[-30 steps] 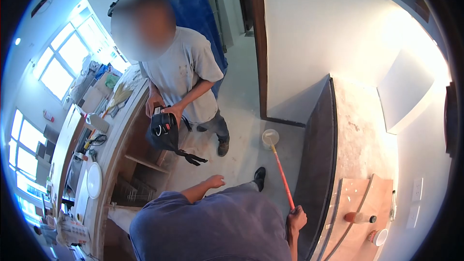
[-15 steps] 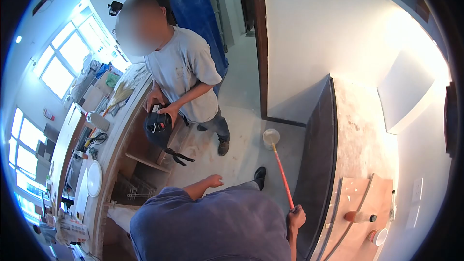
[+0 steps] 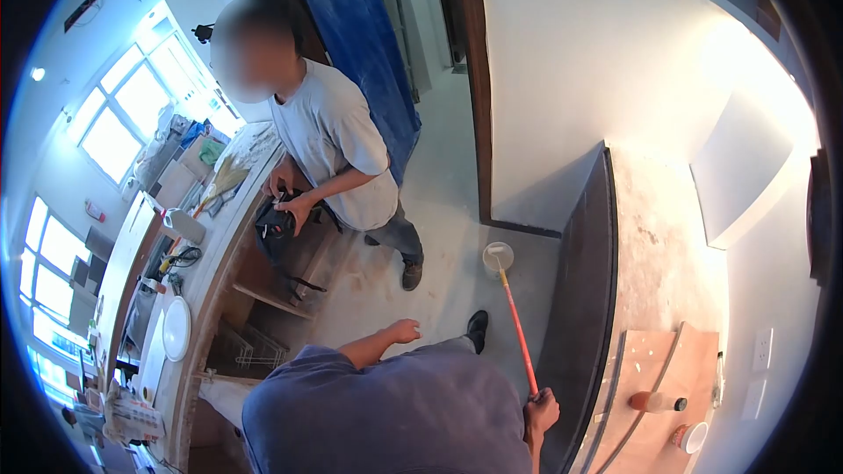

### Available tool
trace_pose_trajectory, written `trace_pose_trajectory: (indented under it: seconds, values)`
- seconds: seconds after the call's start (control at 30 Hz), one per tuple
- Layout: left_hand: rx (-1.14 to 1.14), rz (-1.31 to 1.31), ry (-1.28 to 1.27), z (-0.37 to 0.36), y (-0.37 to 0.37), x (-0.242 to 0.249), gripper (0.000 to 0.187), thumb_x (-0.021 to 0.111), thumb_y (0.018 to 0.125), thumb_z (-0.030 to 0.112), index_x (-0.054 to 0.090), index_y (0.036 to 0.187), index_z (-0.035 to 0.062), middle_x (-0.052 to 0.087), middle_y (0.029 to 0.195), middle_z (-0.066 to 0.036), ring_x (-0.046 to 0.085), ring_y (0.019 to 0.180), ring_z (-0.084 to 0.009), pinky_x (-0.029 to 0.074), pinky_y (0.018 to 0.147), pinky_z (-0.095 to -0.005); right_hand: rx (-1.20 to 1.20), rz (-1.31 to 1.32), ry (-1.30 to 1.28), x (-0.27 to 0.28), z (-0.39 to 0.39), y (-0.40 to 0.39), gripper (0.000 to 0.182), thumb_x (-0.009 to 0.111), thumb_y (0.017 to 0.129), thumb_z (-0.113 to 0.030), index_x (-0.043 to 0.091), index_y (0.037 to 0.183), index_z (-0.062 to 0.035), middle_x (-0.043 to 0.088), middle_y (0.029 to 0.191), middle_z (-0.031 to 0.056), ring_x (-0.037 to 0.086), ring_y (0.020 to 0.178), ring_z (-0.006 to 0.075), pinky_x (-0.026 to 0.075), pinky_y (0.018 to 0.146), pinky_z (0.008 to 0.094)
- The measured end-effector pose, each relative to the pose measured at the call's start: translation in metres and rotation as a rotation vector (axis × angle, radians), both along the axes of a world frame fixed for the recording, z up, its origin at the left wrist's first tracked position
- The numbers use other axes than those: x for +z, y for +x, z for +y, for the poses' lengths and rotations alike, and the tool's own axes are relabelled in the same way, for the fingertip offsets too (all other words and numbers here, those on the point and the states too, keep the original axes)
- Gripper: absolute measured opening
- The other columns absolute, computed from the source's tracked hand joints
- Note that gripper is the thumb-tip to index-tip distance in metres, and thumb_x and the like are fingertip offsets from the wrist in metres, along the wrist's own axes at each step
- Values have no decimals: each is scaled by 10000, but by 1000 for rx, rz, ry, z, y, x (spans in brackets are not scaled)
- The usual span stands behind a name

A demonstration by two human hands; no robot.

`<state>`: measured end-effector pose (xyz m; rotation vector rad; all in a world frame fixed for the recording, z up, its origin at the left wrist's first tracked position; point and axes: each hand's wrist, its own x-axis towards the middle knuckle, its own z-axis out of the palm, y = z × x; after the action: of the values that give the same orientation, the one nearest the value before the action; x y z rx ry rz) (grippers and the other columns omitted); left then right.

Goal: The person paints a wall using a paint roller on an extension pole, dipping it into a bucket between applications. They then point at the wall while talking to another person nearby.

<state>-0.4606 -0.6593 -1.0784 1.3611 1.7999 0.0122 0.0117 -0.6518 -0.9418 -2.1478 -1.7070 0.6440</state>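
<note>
In the head view, a red pole is gripped near its top end by the fingers of the right hand, which are wrapped around it. The left hand is held out over the floor with its fingers loosely curled; how far they are closed cannot be told. The pole is pointed away from the body, and its long side is slanted down to the white bucket, where its low end is put. It is thin, straight and bright orange-red, with a yellow part near the bucket. Beside it, a desk is seen, with a bottle laid on a brown board. A black bag is held by another person.
</note>
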Motion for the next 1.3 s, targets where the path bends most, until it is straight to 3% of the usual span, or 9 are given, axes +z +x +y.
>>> trace_pose_trajectory:
  seconds: [0.47, 0.53, 0.57, 0.73, 0.83, 1.0, 1.13, 1.23, 1.3]
  values:
    - [-11, 44, -116, -27, -6, -25, 583, 644, 846, 433, 591, 1272, 39, 591, 1276, -213, 543, 1207, -359, 430, 1025, -427, 20, -16, -10, -29, -5, 3, 118, 659, 750, -136, 557, 728, -82, 633, 678, 183, 634, 687, 420, 467, 611, 532]
    - [45, -35, -125, -27, -8, -33, 595, 661, 838, 416, 585, 1265, 10, 655, 1149, -221, 603, 1116, -357, 463, 984, -415, 37, -102, -21, -19, -5, 4, 158, 704, 758, -169, 574, 763, -80, 656, 717, 163, 643, 713, 402, 483, 626, 504]
    - [29, -49, -72, -25, -9, -36, 572, 676, 836, 367, 586, 1251, -16, 702, 983, -213, 662, 968, -339, 503, 897, -401, 31, -84, -40, -15, -6, 5, 151, 698, 762, -166, 575, 763, -79, 653, 716, 168, 639, 710, 409, 479, 628, 510]
    - [191, -217, -64, -22, 3, -7, 520, 678, 854, 277, 576, 1252, -41, 711, 872, -170, 681, 772, -241, 519, 770, -355, -19, -24, -67, -18, -6, 4, 125, 655, 783, -163, 567, 752, -80, 643, 707, 189, 632, 707, 426, 469, 631, 522]
    - [103, -177, -69, -19, 5, -2, 531, 680, 859, 273, 564, 1269, -43, 713, 863, -155, 679, 749, -223, 522, 756, -346, -13, -7, -57, -29, -8, 3, 111, 637, 786, -160, 566, 745, -84, 643, 704, 193, 631, 701, 426, 468, 625, 523]
    - [184, -216, -74, -18, 2, 6, 530, 681, 861, 268, 563, 1279, -36, 708, 840, -140, 673, 727, -215, 524, 740, -337, -19, 8, -80, -12, -18, 2, 60, 597, 730, -68, 612, 772, -109, 646, 686, 196, 640, 691, 423, 472, 643, 534]
    - [114, -145, -89, -19, -1, 3, 541, 683, 859, 272, 557, 1287, -34, 708, 854, -145, 677, 717, -220, 526, 731, -342, -38, 28, -62, -28, -16, 2, 100, 645, 769, -138, 567, 728, -92, 643, 694, 189, 628, 702, 429, 460, 630, 531]
    - [115, -176, -101, -22, -8, -14, 540, 675, 852, 290, 568, 1269, -35, 708, 891, -180, 686, 739, -262, 533, 748, -381, -30, 1, -80, -32, -14, 3, 110, 656, 774, -154, 573, 757, -83, 644, 711, 189, 623, 716, 429, 457, 634, 535]
    - [-81, 56, -11, -21, -17, -34, 484, 640, 864, 335, 615, 1206, -7, 691, 1012, -213, 681, 879, -320, 517, 837, -435, 23, -34, -55, -31, -31, 8, 128, 659, 790, -183, 582, 822, -86, 647, 780, 172, 609, 772, 406, 468, 668, 512]
